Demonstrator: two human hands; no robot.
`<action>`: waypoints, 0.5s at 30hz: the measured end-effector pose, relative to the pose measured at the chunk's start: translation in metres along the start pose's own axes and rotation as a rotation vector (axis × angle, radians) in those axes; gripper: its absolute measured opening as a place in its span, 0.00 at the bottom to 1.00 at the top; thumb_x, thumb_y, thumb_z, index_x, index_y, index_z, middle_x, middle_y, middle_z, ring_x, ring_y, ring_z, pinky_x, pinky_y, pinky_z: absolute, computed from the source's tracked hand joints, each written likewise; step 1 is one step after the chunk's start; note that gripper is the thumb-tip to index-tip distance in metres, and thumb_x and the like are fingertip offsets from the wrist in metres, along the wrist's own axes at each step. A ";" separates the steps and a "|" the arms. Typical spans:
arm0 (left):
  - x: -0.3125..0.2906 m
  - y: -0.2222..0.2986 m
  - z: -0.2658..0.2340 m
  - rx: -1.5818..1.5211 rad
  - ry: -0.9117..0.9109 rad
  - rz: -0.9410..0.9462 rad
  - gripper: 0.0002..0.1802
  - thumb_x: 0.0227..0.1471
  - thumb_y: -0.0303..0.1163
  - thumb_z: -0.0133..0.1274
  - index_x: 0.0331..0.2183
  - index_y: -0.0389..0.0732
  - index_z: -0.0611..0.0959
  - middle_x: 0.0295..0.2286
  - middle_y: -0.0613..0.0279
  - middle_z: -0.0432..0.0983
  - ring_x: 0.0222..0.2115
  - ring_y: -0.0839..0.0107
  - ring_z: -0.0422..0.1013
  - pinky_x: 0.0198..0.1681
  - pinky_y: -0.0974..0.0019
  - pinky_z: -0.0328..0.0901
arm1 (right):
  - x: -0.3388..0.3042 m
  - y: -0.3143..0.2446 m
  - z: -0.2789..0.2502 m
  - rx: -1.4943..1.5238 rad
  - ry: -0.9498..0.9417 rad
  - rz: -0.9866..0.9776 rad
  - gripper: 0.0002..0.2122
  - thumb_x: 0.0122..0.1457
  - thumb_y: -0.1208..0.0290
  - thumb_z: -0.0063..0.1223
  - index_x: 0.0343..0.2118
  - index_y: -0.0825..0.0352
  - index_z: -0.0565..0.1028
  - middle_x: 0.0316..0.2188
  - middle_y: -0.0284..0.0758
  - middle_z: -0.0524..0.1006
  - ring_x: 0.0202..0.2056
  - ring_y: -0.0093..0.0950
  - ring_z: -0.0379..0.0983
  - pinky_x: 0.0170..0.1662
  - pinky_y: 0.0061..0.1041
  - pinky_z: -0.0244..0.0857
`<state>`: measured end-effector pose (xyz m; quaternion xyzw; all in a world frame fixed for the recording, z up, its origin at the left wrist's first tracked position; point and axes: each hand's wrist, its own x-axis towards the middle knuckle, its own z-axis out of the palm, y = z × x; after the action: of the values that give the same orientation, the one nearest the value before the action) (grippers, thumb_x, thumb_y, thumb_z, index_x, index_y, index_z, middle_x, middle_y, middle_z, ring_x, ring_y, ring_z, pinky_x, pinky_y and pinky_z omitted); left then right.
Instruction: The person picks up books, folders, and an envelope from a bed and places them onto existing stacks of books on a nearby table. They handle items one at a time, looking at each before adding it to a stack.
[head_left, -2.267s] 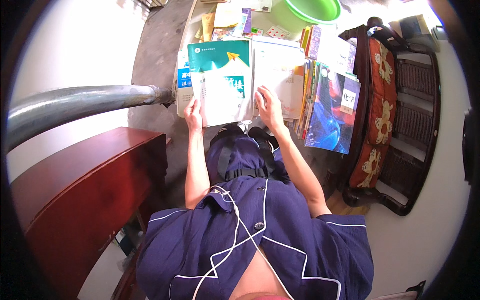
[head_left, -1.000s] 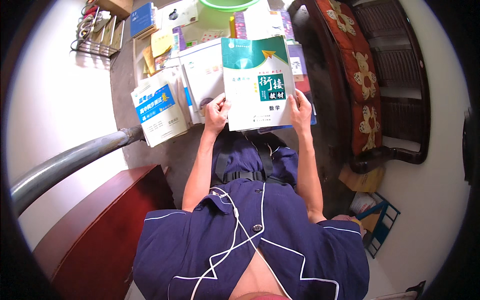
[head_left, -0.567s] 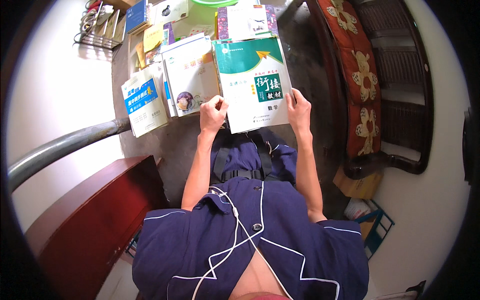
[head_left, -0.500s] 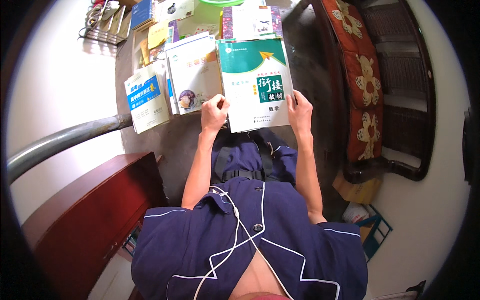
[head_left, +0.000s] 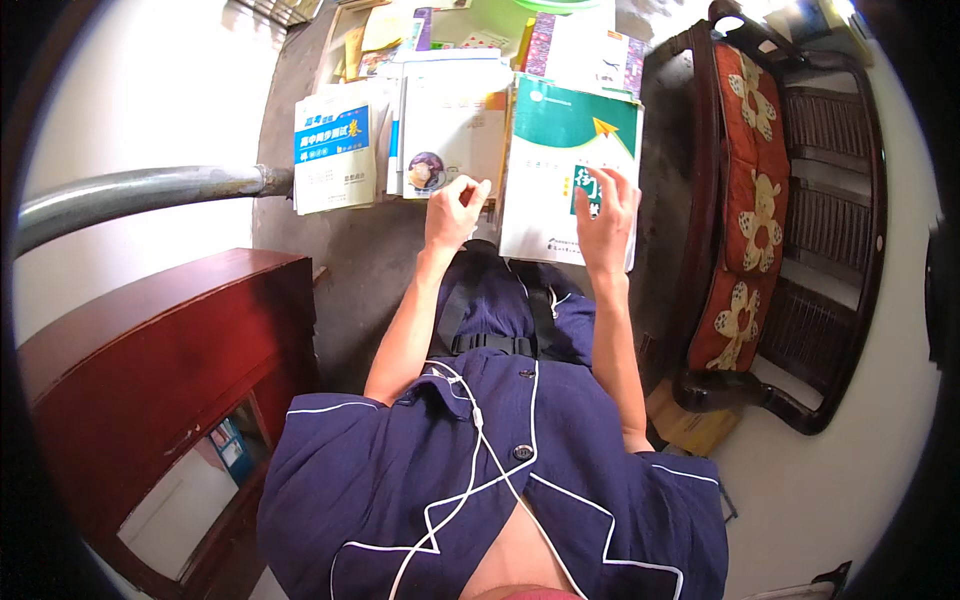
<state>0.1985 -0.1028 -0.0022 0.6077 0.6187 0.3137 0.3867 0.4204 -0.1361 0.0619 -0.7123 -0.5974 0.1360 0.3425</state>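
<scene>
Right hand (head_left: 605, 222) has fingers spread over a green-topped book (head_left: 542, 192) (left hand (head_left: 455, 212), fingers bunched, beside it)

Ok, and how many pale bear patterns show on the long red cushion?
3: one bear pattern near the far end of the red cushion, one midway along, and one toward its near end. None seems hidden.

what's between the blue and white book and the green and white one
In the head view, a pile of books, the top one white with a round picture low on its cover, lies between them.
</scene>
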 end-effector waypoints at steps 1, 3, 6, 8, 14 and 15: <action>0.001 -0.006 -0.008 0.008 0.039 -0.005 0.14 0.54 0.38 0.55 0.25 0.36 0.79 0.15 0.59 0.73 0.16 0.71 0.72 0.22 0.66 0.64 | 0.002 -0.004 0.014 0.078 0.016 -0.072 0.14 0.51 0.80 0.57 0.42 0.66 0.74 0.43 0.41 0.71 0.47 0.40 0.67 0.49 0.35 0.64; 0.003 -0.029 -0.023 -0.034 0.141 -0.035 0.11 0.54 0.34 0.54 0.28 0.35 0.79 0.17 0.58 0.75 0.19 0.70 0.73 0.25 0.67 0.66 | 0.003 -0.030 0.034 0.198 -0.043 -0.133 0.12 0.52 0.80 0.57 0.40 0.67 0.74 0.41 0.41 0.73 0.45 0.40 0.69 0.48 0.36 0.64; 0.014 -0.059 -0.047 0.053 0.313 0.025 0.10 0.54 0.33 0.54 0.35 0.37 0.80 0.24 0.59 0.78 0.25 0.70 0.75 0.30 0.68 0.68 | 0.000 -0.066 0.069 0.402 -0.197 -0.127 0.09 0.53 0.79 0.54 0.38 0.68 0.74 0.39 0.41 0.74 0.43 0.42 0.71 0.47 0.35 0.65; 0.023 -0.078 -0.065 0.125 0.353 0.006 0.14 0.53 0.35 0.55 0.38 0.36 0.80 0.32 0.54 0.78 0.30 0.65 0.75 0.34 0.65 0.69 | -0.003 -0.083 0.097 0.399 -0.264 -0.158 0.09 0.51 0.79 0.55 0.37 0.68 0.74 0.39 0.41 0.74 0.44 0.42 0.70 0.48 0.35 0.65; 0.059 -0.136 -0.094 0.133 0.232 -0.039 0.15 0.53 0.36 0.54 0.34 0.32 0.80 0.26 0.48 0.77 0.28 0.55 0.74 0.34 0.58 0.68 | -0.013 -0.103 0.182 0.296 -0.390 -0.276 0.15 0.50 0.78 0.55 0.43 0.66 0.75 0.49 0.48 0.69 0.52 0.46 0.64 0.56 0.37 0.59; 0.064 -0.135 -0.094 0.115 0.170 -0.038 0.13 0.52 0.35 0.54 0.33 0.32 0.80 0.25 0.48 0.77 0.27 0.55 0.75 0.33 0.58 0.68 | -0.013 -0.102 0.192 0.244 -0.413 -0.264 0.17 0.50 0.78 0.54 0.46 0.64 0.74 0.51 0.50 0.67 0.54 0.48 0.61 0.58 0.40 0.57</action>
<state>0.0515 -0.0399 -0.0770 0.5883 0.6776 0.3207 0.3033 0.2238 -0.0808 -0.0145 -0.5390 -0.7214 0.3036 0.3113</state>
